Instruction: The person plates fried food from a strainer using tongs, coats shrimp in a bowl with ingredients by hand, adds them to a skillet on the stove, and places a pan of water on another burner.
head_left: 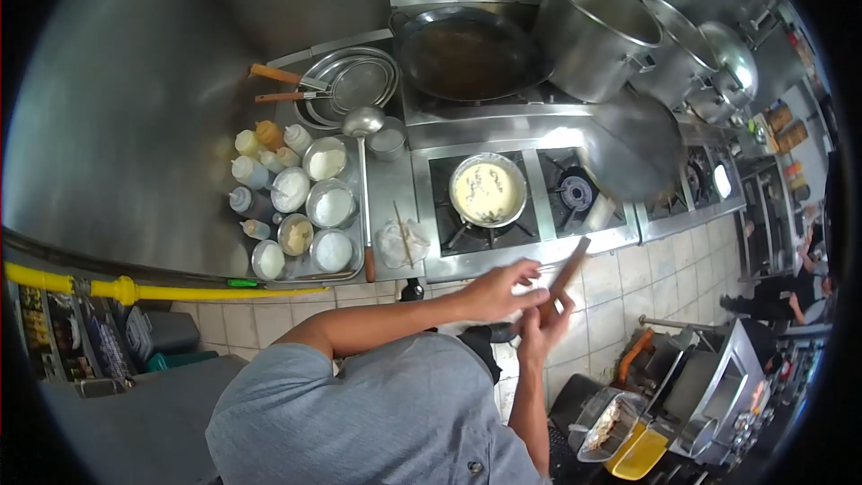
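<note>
Left hand: the left hand (501,292) is loosely curled, clutching nothing visible; its fingertips overlap the right hand in view, contact cannot be told.
Right hand: the right hand (546,328) grips a wooden handle (569,271); the grip covers the handle's lower end.
Dark disc: a dark round pan (633,145), motion-blurred, in line with the handle beyond its far end; the join is smeared, so attachment is uncertain. It hides part of the stove (485,262).
Left burner: metal pot (519,190) with a creamy mix (485,187), dark bits in it, too small to identify.
Tray side: tubs (334,204) of pale contents, unlabelled to the eye; a ladle (363,121) lies along their right edge.
Clear bag: crumpled bag (392,247), contents unclear, thin stick across it.
Right edge: a co-worker (786,296), small, warped, partly lost in lens shadow.
</note>
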Demonstrator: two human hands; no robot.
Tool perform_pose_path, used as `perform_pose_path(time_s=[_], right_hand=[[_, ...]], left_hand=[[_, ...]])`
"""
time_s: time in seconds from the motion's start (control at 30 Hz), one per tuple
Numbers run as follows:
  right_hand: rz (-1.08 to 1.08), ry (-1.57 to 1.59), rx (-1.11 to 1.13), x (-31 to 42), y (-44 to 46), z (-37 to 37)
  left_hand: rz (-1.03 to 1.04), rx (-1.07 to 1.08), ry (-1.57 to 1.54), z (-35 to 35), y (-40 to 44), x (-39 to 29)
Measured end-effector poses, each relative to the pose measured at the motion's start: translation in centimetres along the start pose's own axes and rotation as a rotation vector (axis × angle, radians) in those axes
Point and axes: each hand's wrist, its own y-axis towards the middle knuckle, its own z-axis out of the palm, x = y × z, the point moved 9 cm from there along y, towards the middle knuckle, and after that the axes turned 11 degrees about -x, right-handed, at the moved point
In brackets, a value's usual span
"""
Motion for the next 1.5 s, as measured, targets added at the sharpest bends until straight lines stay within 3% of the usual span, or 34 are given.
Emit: perform_pose_path(time_s=[0.07,0.1,0.13,0.2,0.27,0.3,0.4,0.5,0.6,0.67,0.73,0.83,0.9,1.03,1.1,1.13,1.2,1.3,1.37,1.43,1.5], right_hand=[[-0.033,0.074,0.145,0.7,-1.1,8.0],[-0.292,-0.009,0.192,2.0,-1.5,11.5],[-0.546,-0.100,0.237,3.1,-2.8,14.7],[-0.379,0.033,0.359,4.1,-4.3,20.2],[-0.217,-0.088,0.753,4.2,-6.4,25.0],[-0.238,-0.182,0.774,5.2,-7.4,25.8],[-0.420,-0.382,0.931,3.6,-9.2,26.1],[-0.178,-0.504,0.784,-1.0,-8.7,22.0],[-0.245,-0.687,0.612,-6.4,-8.0,15.5],[-0.247,-0.821,0.506,-9.2,-8.0,10.7],[-0.127,-0.854,0.340,-11.8,-8.2,5.7],[0.271,-0.771,0.123,-17.4,-9.6,-1.9],[0.508,-0.539,-0.087,-25.9,-11.8,-9.1],[0.986,-0.427,-0.461,-35.9,-22.7,-21.4],[1.186,-0.248,-0.468,-41.7,-27.9,-26.8],[1.204,-0.396,-0.545,-37.5,-28.7,-26.0],[1.169,-0.362,-0.570,-36.2,-29.0,-26.4],[1.063,-0.338,-0.534,-35.7,-25.9,-26.3],[0.902,-0.319,-0.491,-35.9,-21.9,-26.4],[0.793,-0.285,-0.428,-35.0,-17.3,-26.4],[0.642,-0.366,-0.387,-32.1,-13.0,-27.1]], left_hand=[[-0.083,0.043,-0.227,-4.4,-0.7,-1.8],[-0.174,0.063,-0.272,-6.5,-1.3,-1.8],[-0.124,-0.071,-0.457,-9.3,-1.5,-1.8],[-0.149,-0.179,-0.503,-15.3,-2.4,-2.5],[-0.171,-0.347,-0.528,-21.6,-3.0,-1.8],[-0.139,-0.456,-0.445,-25.2,-3.3,-1.7],[-0.179,-0.731,-0.374,-35.3,-3.1,1.5],[-0.222,-0.759,-0.279,-43.0,-1.8,6.0],[-0.359,-0.796,-0.037,-49.5,-0.9,11.5],[-0.402,-0.708,0.047,-51.6,0.1,13.4],[-0.409,-0.636,-0.085,-52.1,0.8,13.8],[-0.478,-0.551,-0.177,-52.1,1.2,14.7],[-0.483,-0.517,0.057,-53.3,1.1,16.1],[-0.418,-0.534,0.137,-52.5,-0.7,15.1],[-0.191,-0.596,0.477,-51.8,-1.7,12.8],[-0.195,-0.598,0.481,-50.4,-2.4,12.3],[0.073,-0.839,1.003,-46.6,-4.0,6.6],[0.204,-0.855,0.683,-38.8,-4.4,6.8],[0.131,-0.663,0.469,-30.8,-3.6,8.9],[-0.005,-0.443,0.469,-21.7,-3.1,9.6],[0.037,-0.207,0.403,-13.4,-2.7,12.7]])
